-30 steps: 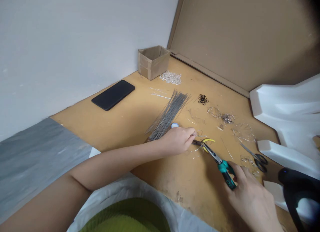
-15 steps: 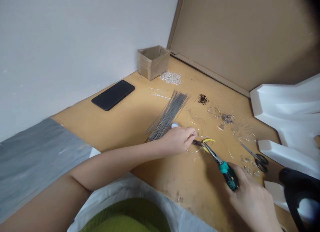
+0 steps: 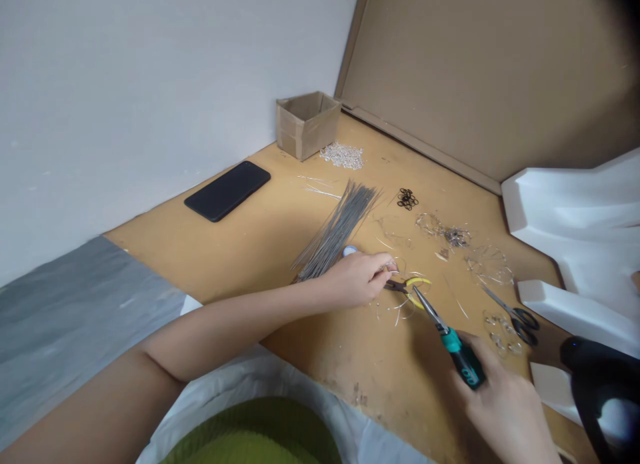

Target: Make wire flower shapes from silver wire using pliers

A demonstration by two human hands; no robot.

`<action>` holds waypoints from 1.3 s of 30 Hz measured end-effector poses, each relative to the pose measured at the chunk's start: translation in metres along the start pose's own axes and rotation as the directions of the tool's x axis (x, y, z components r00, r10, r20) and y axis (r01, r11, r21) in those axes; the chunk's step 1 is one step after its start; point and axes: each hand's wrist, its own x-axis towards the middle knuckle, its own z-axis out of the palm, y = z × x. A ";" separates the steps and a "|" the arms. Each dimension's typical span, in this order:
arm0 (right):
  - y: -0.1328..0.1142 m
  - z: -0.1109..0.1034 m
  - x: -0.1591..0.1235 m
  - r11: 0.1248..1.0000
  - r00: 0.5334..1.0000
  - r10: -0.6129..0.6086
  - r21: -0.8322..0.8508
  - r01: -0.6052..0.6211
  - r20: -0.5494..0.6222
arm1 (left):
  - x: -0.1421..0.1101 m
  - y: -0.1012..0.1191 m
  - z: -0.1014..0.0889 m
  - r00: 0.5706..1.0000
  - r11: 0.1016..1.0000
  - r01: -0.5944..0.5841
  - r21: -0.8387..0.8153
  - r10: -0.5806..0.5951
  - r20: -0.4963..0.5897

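My left hand [image 3: 357, 277] is closed in a pinch on a thin silver wire [image 3: 417, 274], whose loose end sticks out to the right; the part between the fingertips is hidden. In my right hand [image 3: 505, 397] are long-nose pliers [image 3: 453, 341] with a teal and black handle, their jaws pointing up and left. Those tips lie over the yellow handles of a second tool [image 3: 423, 282] on the table, its dark head beside my left fingertips. Beneath my left forearm and wrist lies a bundle of straight grey wires [image 3: 335, 231]. Fine curved wire pieces [image 3: 397, 312] show below the left fingers.
A cardboard box [image 3: 307, 127] stands at the back near small clear pieces [image 3: 343, 155]. A black phone [image 3: 227, 191] lies left. To the right are black rings [image 3: 407, 199], wire coils [image 3: 490, 264], scissors [image 3: 523, 324] and white foam [image 3: 565, 251].
The pliers have shifted slightly right and down, and they have turned a little in my right hand. The wire at my left fingertips has moved slightly, while the left hand stays almost in place.
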 end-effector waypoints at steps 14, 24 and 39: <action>-0.011 0.001 -0.012 0.997 0.992 0.073 -0.007 -0.074 -0.100 | 0.001 -0.006 0.018 0.998 0.940 0.064 -0.335 -0.054 0.040; -0.001 -0.003 -0.008 0.987 0.999 0.039 0.153 -0.038 -0.003 | 0.001 -0.006 0.020 0.998 0.927 0.052 -0.371 -0.059 -0.009; -0.021 -0.012 -0.017 0.986 0.988 0.074 -0.135 -0.092 -0.138 | -0.001 -0.005 0.024 0.999 0.940 0.031 -0.339 -0.040 -0.018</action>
